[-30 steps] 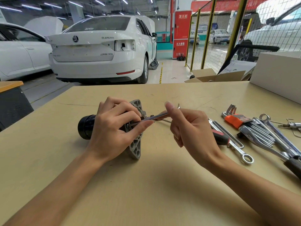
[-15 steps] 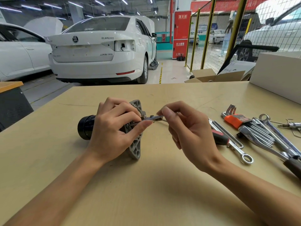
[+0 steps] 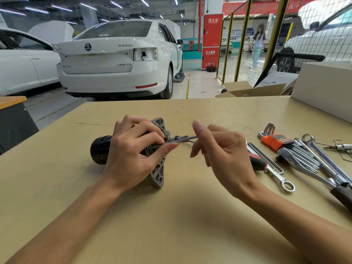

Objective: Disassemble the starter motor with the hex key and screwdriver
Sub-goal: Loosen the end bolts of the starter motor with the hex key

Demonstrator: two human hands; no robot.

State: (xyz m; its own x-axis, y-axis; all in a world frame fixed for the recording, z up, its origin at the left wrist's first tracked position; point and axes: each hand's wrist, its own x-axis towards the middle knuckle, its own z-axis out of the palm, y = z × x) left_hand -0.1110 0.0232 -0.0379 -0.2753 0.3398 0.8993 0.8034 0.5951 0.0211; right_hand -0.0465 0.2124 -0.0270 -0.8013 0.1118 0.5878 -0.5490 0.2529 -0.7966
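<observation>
The starter motor (image 3: 131, 149) lies on its side on the desk (image 3: 171, 216). The left hand (image 3: 133, 155) grips its body, thumb along the hex key (image 3: 171, 142) seated in the housing. The right hand (image 3: 221, 153) pinches the key's outer end, other fingers (image 3: 196, 126) loosely spread. A screwdriver (image 3: 257, 161) lies just behind it.

"SUPERB" on white car (image 3: 118, 60)
</observation>
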